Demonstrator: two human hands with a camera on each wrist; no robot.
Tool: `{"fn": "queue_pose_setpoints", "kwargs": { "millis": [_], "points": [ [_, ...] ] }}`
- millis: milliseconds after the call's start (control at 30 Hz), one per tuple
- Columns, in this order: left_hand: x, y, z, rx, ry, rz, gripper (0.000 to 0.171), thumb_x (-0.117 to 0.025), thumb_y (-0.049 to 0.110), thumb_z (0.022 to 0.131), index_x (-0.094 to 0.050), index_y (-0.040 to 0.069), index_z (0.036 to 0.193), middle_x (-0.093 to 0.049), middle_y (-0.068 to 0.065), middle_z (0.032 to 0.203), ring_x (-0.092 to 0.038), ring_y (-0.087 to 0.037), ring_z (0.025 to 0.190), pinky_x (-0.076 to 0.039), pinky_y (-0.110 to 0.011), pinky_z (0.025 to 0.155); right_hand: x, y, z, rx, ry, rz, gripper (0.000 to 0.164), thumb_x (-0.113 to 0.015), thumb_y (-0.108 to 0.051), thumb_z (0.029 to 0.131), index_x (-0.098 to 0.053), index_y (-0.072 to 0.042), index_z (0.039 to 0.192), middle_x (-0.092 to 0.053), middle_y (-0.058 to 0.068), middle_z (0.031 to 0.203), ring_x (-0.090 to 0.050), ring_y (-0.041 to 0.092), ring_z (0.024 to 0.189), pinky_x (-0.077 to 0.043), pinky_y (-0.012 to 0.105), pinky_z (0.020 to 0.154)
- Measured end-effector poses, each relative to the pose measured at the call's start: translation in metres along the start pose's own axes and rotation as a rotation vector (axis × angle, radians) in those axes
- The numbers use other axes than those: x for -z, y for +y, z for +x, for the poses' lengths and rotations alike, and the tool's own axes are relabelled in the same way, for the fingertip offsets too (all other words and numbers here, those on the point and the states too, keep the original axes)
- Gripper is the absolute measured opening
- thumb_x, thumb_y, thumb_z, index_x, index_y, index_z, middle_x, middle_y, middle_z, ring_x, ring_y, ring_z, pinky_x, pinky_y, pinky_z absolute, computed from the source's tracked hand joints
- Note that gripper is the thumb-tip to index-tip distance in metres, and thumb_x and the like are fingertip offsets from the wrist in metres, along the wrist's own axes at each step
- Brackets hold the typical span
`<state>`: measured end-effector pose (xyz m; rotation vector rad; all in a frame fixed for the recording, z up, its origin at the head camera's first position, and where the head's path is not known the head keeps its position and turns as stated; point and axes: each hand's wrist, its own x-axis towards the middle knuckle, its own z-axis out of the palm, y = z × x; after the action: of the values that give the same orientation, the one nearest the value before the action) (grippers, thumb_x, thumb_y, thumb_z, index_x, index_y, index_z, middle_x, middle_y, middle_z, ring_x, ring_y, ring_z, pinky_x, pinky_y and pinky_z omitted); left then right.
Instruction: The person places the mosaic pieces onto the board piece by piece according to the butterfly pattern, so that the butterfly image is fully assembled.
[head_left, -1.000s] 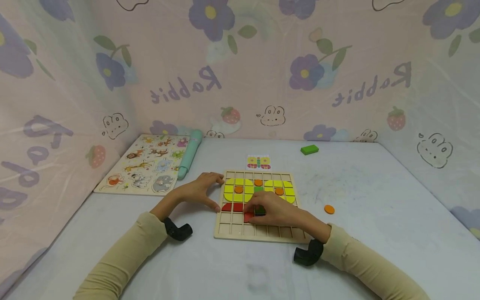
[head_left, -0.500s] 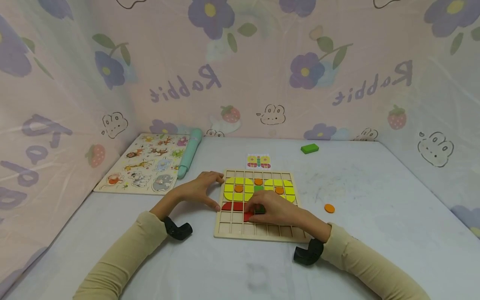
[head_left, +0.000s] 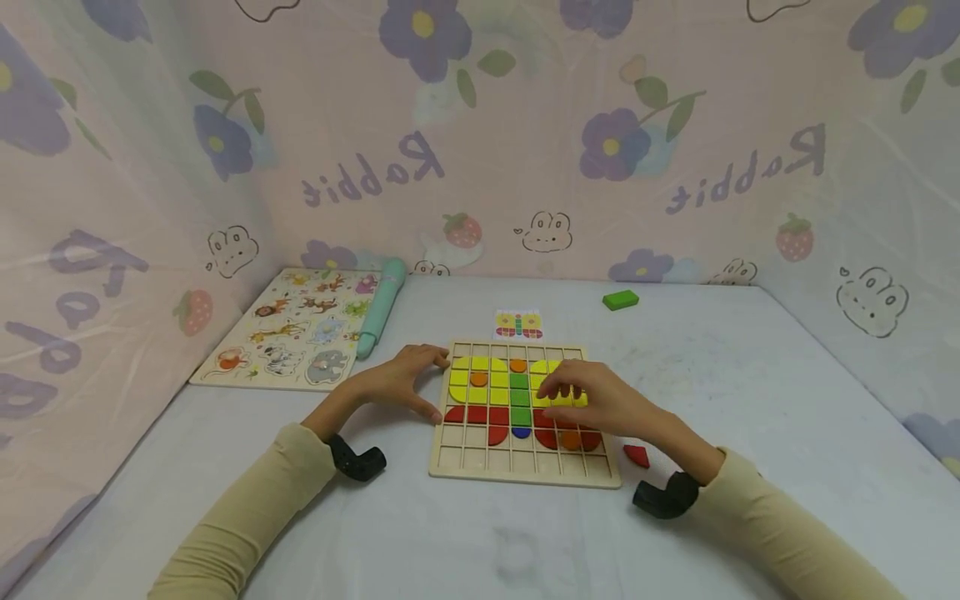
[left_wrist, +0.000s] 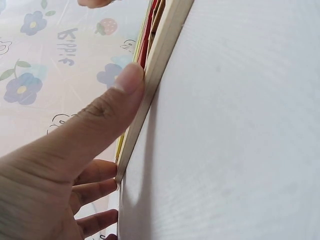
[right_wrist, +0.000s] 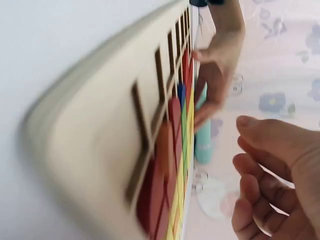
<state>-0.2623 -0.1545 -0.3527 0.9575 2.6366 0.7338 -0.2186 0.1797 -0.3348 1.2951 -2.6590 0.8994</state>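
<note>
A wooden grid board (head_left: 480, 464) lies on the table, filled partly with yellow, red, green, orange and blue pieces. My left hand (head_left: 397, 385) rests at its left edge; in the left wrist view the thumb (left_wrist: 112, 100) touches the rim. Over the right side of the board hovers my right hand (head_left: 596, 400), fingers loosely bent, nothing visible between them in the right wrist view. A red rounded piece (head_left: 498, 435) sits in the lower left cells, beside a blue piece (head_left: 521, 432) under the green column (head_left: 519, 400). Some right-side pieces are hidden by the right hand.
A small pattern card (head_left: 518, 324) lies behind the board. A loose red piece (head_left: 636, 455) is right of it, and a green block (head_left: 620, 300) farther back. At the left are an animal puzzle board (head_left: 262, 371) and a teal pen-shaped object (head_left: 382, 304).
My right hand has let go of the red rounded piece and moved up and right. Blue and red pieces beneath now show; the loose orange disc is out of sight. The left hand stays put.
</note>
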Motion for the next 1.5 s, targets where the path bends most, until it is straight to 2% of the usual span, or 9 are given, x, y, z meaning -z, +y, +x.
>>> {"fn": "queue_pose_setpoints", "kwargs": {
  "millis": [133, 267, 467, 600, 833, 1000, 1167, 1333, 1500],
  "points": [
    [0.0, 0.002, -0.001, 0.004, -0.002, -0.003, 0.079, -0.08, 0.041, 0.069, -0.044, 0.005, 0.129, -0.032, -0.015, 0.146, -0.02, -0.035, 0.136, -0.019, -0.053, 0.11, 0.02, 0.015, -0.03, -0.035, 0.095, -0.047, 0.025, -0.077, -0.01, 0.075, -0.066, -0.012, 0.098, -0.064, -0.003, 0.09, -0.053, 0.011, 0.077, -0.047, 0.024, 0.063],
    [0.0, 0.003, -0.002, 0.004, 0.001, 0.002, 0.079, -0.08, 0.041, 0.069, -0.045, 0.005, 0.129, -0.032, -0.016, 0.146, -0.021, -0.035, 0.135, -0.019, -0.053, 0.109, 0.038, 0.033, -0.062, -0.066, 0.139, -0.107, 0.03, -0.078, -0.005, 0.072, -0.066, -0.015, 0.098, -0.062, -0.004, 0.089, -0.05, 0.009, 0.075, -0.047, 0.024, 0.059],
    [0.0, 0.001, -0.001, 0.004, 0.002, 0.012, 0.079, -0.08, 0.042, 0.069, -0.045, 0.006, 0.129, -0.032, -0.015, 0.146, -0.021, -0.035, 0.135, -0.019, -0.053, 0.109, 0.057, 0.057, -0.104, -0.15, 0.08, -0.111, 0.035, -0.078, -0.016, 0.075, -0.065, -0.014, 0.107, -0.06, -0.003, 0.099, -0.049, 0.008, 0.077, -0.047, 0.021, 0.063],
    [0.001, 0.0, -0.001, 0.002, 0.005, 0.011, 0.079, -0.08, 0.043, 0.068, -0.045, 0.007, 0.129, -0.032, -0.015, 0.146, -0.02, -0.035, 0.136, -0.018, -0.053, 0.11, 0.061, 0.067, -0.115, -0.166, 0.045, -0.074, 0.035, -0.077, -0.019, 0.077, -0.066, -0.014, 0.11, -0.06, -0.004, 0.1, -0.047, 0.007, 0.077, -0.045, 0.021, 0.062],
    [0.0, 0.0, 0.0, 0.005, -0.002, 0.001, 0.08, -0.08, 0.043, 0.069, -0.044, 0.007, 0.13, -0.032, -0.015, 0.146, -0.02, -0.035, 0.136, -0.018, -0.053, 0.11, 0.056, 0.078, -0.118, -0.126, -0.012, 0.019, 0.028, -0.072, -0.014, 0.081, -0.066, -0.013, 0.109, -0.062, -0.003, 0.101, -0.05, 0.009, 0.079, -0.045, 0.02, 0.063],
    [-0.001, -0.001, 0.0, 0.007, 0.004, 0.005, 0.079, -0.081, 0.043, 0.068, -0.044, 0.007, 0.129, -0.032, -0.014, 0.146, -0.021, -0.034, 0.135, -0.019, -0.052, 0.11, 0.053, 0.081, -0.116, -0.112, -0.018, -0.005, 0.027, -0.072, -0.011, 0.081, -0.065, -0.013, 0.107, -0.062, -0.005, 0.099, -0.051, 0.009, 0.078, -0.047, 0.02, 0.065],
    [-0.001, 0.0, 0.0, 0.008, 0.006, 0.008, 0.08, -0.081, 0.043, 0.068, -0.045, 0.007, 0.129, -0.032, -0.014, 0.146, -0.021, -0.034, 0.135, -0.019, -0.052, 0.11, 0.051, 0.075, -0.11, -0.133, -0.018, -0.024, 0.027, -0.073, -0.016, 0.081, -0.064, -0.013, 0.106, -0.061, -0.008, 0.093, -0.05, 0.008, 0.077, -0.046, 0.019, 0.063],
    [-0.001, 0.0, 0.0, 0.012, 0.002, 0.009, 0.081, -0.081, 0.043, 0.068, -0.044, 0.007, 0.13, -0.032, -0.014, 0.146, -0.021, -0.034, 0.136, -0.019, -0.053, 0.11, 0.046, 0.064, -0.092, -0.145, -0.015, -0.021, 0.025, -0.073, -0.019, 0.081, -0.063, -0.014, 0.104, -0.06, -0.01, 0.091, -0.051, 0.008, 0.078, -0.046, 0.019, 0.063],
    [0.0, 0.0, 0.0, 0.005, 0.004, 0.007, 0.08, -0.081, 0.043, 0.068, -0.044, 0.006, 0.13, -0.032, -0.015, 0.146, -0.021, -0.035, 0.135, -0.018, -0.053, 0.11, 0.032, 0.046, -0.059, -0.162, -0.009, -0.043, 0.023, -0.073, -0.023, 0.081, -0.065, -0.015, 0.101, -0.061, -0.011, 0.089, -0.053, 0.009, 0.078, -0.046, 0.022, 0.065]
  ]
}}
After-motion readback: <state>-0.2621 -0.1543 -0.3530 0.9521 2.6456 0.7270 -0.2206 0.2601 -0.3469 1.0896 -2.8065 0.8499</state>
